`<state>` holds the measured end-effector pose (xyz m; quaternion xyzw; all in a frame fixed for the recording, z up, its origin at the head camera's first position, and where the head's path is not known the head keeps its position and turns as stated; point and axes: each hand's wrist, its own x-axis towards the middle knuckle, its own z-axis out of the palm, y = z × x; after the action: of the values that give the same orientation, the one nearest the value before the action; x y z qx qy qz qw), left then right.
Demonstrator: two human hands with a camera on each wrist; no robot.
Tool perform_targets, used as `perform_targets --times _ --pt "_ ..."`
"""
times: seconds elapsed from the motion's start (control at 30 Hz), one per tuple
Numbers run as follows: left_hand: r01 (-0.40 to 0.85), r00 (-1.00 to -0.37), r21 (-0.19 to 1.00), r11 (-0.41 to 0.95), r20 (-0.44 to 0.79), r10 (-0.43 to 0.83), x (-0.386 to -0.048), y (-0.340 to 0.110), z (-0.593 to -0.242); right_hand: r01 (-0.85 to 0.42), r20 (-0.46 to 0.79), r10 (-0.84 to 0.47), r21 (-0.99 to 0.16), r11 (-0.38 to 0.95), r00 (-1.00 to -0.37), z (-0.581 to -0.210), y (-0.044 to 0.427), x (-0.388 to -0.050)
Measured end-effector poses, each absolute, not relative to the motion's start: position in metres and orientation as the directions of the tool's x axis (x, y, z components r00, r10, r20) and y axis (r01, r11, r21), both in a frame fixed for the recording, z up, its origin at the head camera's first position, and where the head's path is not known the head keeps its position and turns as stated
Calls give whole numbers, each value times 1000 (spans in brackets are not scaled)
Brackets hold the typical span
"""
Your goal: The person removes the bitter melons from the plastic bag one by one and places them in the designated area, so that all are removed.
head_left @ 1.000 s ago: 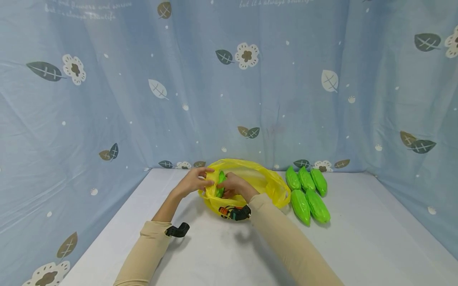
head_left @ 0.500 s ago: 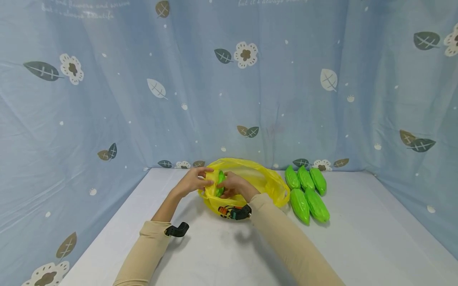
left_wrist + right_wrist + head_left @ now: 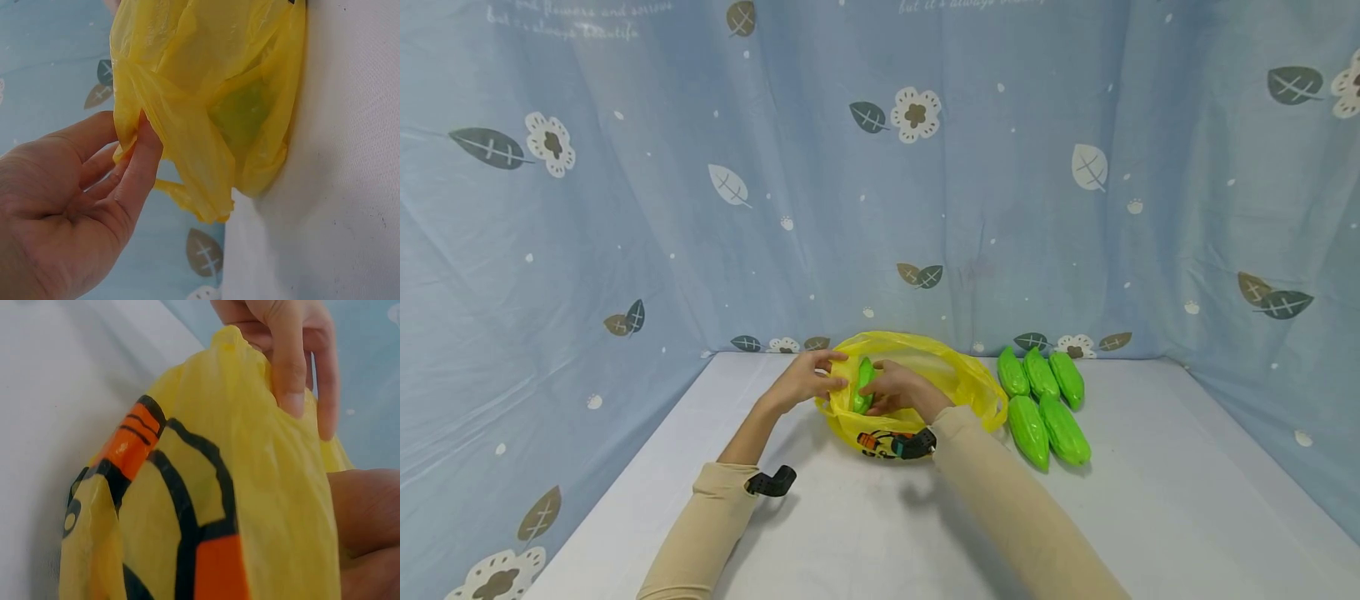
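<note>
A yellow plastic bag (image 3: 981, 392) with a printed cartoon stands with its mouth spread at the back of the table. My left hand (image 3: 805, 382) pinches the left side of its rim; in the left wrist view the thumb and fingers of the left hand (image 3: 87, 194) hold the thin film. Inside the bag, by that side, stands a glossy green bitter melon (image 3: 863, 385). My right hand (image 3: 904, 390) reaches into the bag just right of it, fingers loosely bent, fingertips at its side. In the right wrist view the bag (image 3: 181, 487) hides most of this hand.
Right of the bag lie several more bitter melons (image 3: 1065, 432) in two rows on the white table (image 3: 850, 533). A blue patterned curtain (image 3: 820, 183) hangs behind and along both sides. Each wrist carries a black camera mount (image 3: 771, 482).
My right hand has shifted slightly to the right, so more of the bitter melon in the bag shows. The left hand stays on the rim.
</note>
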<state>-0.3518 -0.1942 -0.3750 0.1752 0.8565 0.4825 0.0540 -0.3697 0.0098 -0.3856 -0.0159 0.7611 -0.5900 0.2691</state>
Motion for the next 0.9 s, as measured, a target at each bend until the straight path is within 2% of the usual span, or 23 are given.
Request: perform_targets --times 0.23,0.6,0.9 --pt "249 -933 840 481 76 351 -352 -194 -375 295 -393 -356 -907 300 -848 -385 16 -369" --pt "249 -937 831 497 76 341 -352 -194 -375 295 -438 -374 -876 382 -817 -378 30 -369" --pt "248 -937 831 497 76 341 -352 -194 -376 265 -414 -406 -888 375 -815 -379 43 -367"
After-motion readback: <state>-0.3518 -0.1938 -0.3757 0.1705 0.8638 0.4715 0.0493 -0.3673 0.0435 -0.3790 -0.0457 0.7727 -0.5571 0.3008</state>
